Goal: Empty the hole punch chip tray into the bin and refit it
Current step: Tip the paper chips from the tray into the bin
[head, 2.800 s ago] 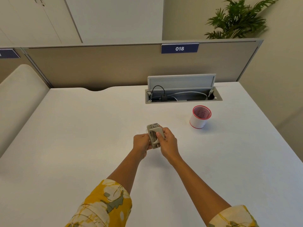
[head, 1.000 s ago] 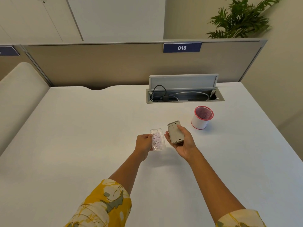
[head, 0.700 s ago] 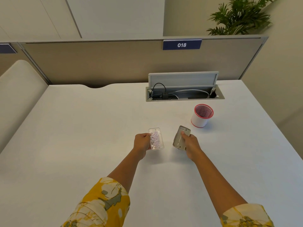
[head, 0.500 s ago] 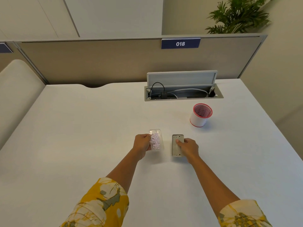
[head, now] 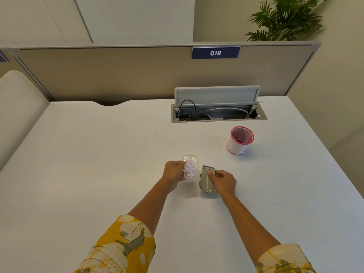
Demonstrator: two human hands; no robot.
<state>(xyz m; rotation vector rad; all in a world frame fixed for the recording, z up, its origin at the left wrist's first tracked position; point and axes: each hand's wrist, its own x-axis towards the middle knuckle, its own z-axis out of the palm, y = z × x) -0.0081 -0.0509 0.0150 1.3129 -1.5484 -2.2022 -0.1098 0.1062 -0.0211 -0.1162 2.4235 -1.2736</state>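
**Chip tray off the punch, both held mid-desk**

We see the clear chip tray (head: 190, 168), full of pale paper dots, pinched by its left side in the left hand (head: 174, 172), just above the white desk (head: 98, 154) and just beside the hole punch (head: 206, 180). The punch lies base-up on the desk, with the right hand (head: 223, 181) closed over its right side and the thumb on the metal plate. Both sit around the middle of the desk, well in from every edge. The bin (head: 239, 140), a white cup with a red rim, stands upright toward the far right corner, with bare desk between it and the hands. Beyond it the cable hatch (head: 218, 111) lies open along the far edge. Both forearms reach forward from yellow patterned sleeves (head: 122, 247), wrists low.
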